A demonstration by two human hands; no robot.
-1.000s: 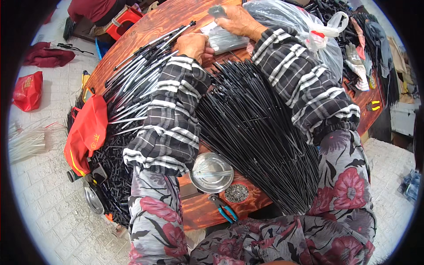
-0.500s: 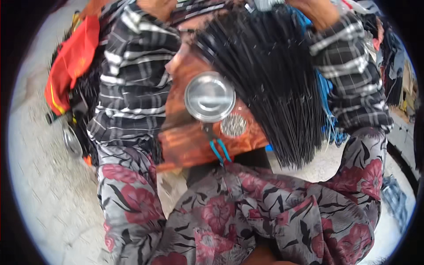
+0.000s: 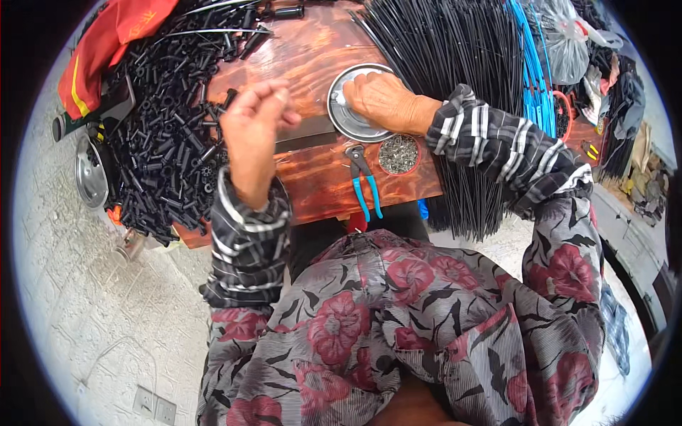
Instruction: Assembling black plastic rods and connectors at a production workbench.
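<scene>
Head view (only one), looking down past a flowered lap at a red-brown wood-grain table (image 3: 316, 46). R hand (image 3: 389, 101) is over the round metal dish (image 3: 348, 126), mid-tbl, a bit R of centre; fingers bunched, grip looks narrow, but tips are hidden, so can't tell if it holds anything. L hand (image 3: 253, 133) is raised L of the dish, apart from it, next to the heap of black parts (image 3: 167, 138); fingers loosely curled, thumb side toward the dish. Can't tell if anything small is pinched there.

Progress: no finished pc. can be made out in either hand, so amt. done is unclear. Judging by the full heap on the L and the thick bundle of black rods (image 3: 458, 60) on the R, there's prob. lots left.

Direction: dish lies flat, open side up; being round, no long axis. Rods run lengthwise from the far side toward the wearer, near ends slightly R. Pliers (image 3: 361, 165), just below dish: head away, blue handles toward lap.
</scene>
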